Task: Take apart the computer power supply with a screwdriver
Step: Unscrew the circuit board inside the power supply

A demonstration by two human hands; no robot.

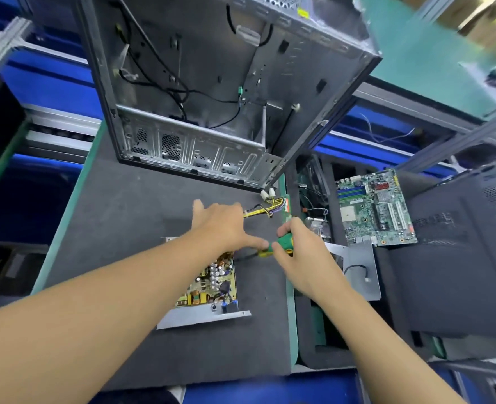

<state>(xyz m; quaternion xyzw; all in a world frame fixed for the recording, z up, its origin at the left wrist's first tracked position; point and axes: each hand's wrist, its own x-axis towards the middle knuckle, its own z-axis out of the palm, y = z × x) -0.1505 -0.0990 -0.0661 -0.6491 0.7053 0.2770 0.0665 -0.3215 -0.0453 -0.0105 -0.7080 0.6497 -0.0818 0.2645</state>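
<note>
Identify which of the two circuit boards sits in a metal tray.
The yellowish power supply board, on the grey mat in the middle, sits in an open metal tray. The green motherboard lies off to the right with no tray around it.

2 forearms extended, left hand (223,225) flat, fingers (254,242) straight, right hand (302,253) gripping screwdriver (285,239)

Green-edged bench (292,287) with a dark foam mat (124,228) on top. Open computer case (211,83) at the back, opened power supply (208,287) nearer, wires (267,207) in between. Motherboard (375,208) and metal cover (360,266) sit off right.
</note>
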